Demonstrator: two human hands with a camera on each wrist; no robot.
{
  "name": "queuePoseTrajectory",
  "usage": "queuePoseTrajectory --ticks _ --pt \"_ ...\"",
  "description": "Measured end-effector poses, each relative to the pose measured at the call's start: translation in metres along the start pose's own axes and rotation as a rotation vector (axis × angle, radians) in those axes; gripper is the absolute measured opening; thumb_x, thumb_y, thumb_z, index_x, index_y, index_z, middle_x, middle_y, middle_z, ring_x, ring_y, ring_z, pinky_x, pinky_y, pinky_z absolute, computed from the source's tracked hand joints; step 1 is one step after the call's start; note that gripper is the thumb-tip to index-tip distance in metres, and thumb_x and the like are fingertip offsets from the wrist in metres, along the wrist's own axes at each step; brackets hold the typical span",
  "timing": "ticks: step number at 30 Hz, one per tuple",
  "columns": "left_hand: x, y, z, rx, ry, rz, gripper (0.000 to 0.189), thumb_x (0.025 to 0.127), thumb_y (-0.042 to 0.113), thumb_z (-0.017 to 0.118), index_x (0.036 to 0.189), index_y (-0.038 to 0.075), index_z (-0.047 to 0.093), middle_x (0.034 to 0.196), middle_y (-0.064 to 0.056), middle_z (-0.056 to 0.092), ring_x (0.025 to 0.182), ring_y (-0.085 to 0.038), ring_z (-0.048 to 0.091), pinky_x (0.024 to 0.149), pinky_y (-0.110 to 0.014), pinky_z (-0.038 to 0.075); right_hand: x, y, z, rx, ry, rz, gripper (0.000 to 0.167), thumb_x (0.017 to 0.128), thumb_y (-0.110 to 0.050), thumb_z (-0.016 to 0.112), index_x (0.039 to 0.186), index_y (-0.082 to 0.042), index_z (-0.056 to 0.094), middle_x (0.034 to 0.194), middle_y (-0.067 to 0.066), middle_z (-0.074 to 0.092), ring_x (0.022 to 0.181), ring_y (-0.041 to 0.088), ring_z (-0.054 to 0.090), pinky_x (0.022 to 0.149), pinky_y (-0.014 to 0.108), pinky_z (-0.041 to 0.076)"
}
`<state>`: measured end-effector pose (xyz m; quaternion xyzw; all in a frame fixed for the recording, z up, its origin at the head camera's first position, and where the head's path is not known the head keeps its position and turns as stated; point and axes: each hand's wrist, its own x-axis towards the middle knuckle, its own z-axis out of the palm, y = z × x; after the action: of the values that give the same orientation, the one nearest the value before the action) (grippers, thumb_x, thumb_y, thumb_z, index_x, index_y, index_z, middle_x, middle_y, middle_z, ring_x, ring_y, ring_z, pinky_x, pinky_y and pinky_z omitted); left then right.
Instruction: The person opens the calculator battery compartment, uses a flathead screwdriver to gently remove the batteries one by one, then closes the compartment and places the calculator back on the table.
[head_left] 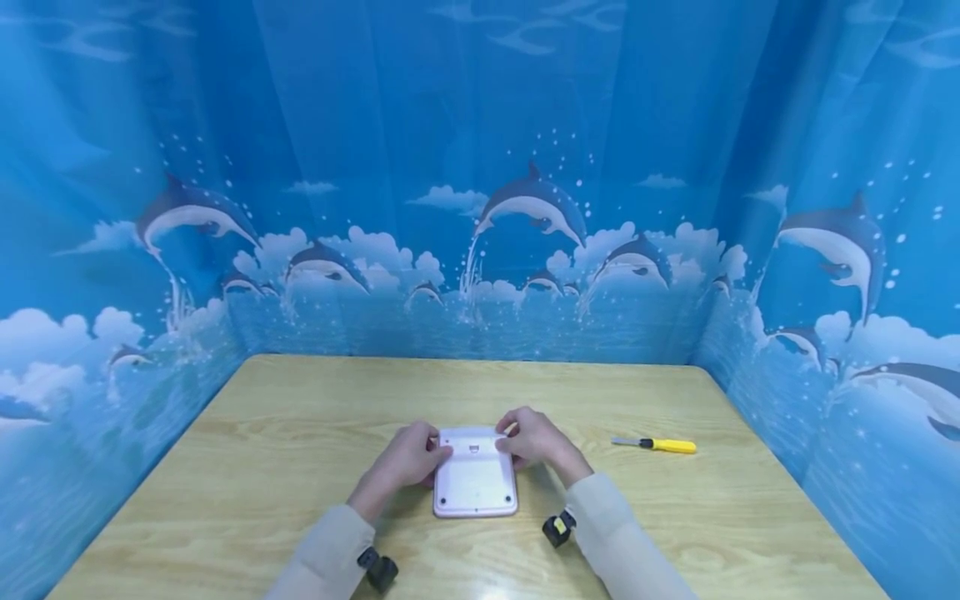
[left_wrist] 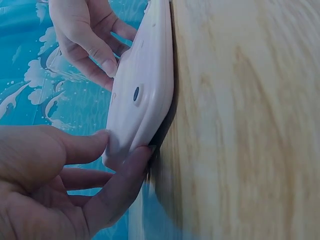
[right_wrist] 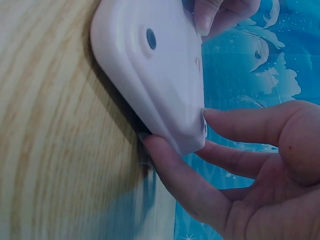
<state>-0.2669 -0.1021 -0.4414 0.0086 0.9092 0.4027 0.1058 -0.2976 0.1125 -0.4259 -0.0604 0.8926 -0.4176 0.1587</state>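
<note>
Head view: left hand [head_left: 409, 455] opposite right hand [head_left: 534, 437], thumbs [head_left: 443, 453] uppermost, pale device [head_left: 475, 482] in grip.

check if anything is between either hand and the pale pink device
Nothing visible is in the way: the left hand and right hand grip opposite sides of the pale pink device. The yellow-handled screwdriver lies apart, off to the right on the table.

The head view is bright but soft in fine detail, glare paling the near tabletop [head_left: 480, 567], while both dimmer wrist views show dark shadow beneath the pale device [right_wrist: 170, 75].
</note>
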Motion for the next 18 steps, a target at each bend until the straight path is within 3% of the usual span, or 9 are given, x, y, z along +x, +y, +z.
queuePoseTrajectory --ticks 4,9,18 --pt "0.0000 -0.0001 0.0011 -0.012 0.000 -0.008 0.023 0.100 0.014 0.066 0.120 0.001 0.070 0.080 -0.009 0.063 0.065 -0.019 0.065 0.054 -0.026 0.058 -0.0005 0.0013 0.0008 -0.005 0.000 -0.007 0.028 0.092 -0.003 0.071 0.119 0.003 0.066 0.107 0.020 0.065 0.076 0.024 0.069 0.066 0.032 0.064" --pt "0.0003 0.0011 0.0021 -0.018 0.012 -0.020 0.043 0.100 0.012 0.066 0.140 0.000 0.059 0.085 -0.011 0.063 0.065 -0.019 0.065 0.054 -0.027 0.059 0.0000 0.0011 0.0008 -0.017 -0.006 -0.002 0.028 0.092 -0.004 0.072 0.119 0.002 0.067 0.109 0.020 0.065 0.077 0.024 0.069 0.066 0.032 0.064" --pt "0.0012 0.0017 0.0027 -0.026 0.035 -0.009 0.045 0.099 0.012 0.067 0.142 0.000 0.058 0.087 -0.011 0.063 0.064 -0.018 0.065 0.054 -0.028 0.059 -0.0001 -0.0005 -0.0004 -0.032 -0.004 0.005 0.028 0.092 -0.005 0.072 0.120 0.001 0.067 0.107 0.018 0.064 0.077 0.023 0.069 0.066 0.032 0.064"
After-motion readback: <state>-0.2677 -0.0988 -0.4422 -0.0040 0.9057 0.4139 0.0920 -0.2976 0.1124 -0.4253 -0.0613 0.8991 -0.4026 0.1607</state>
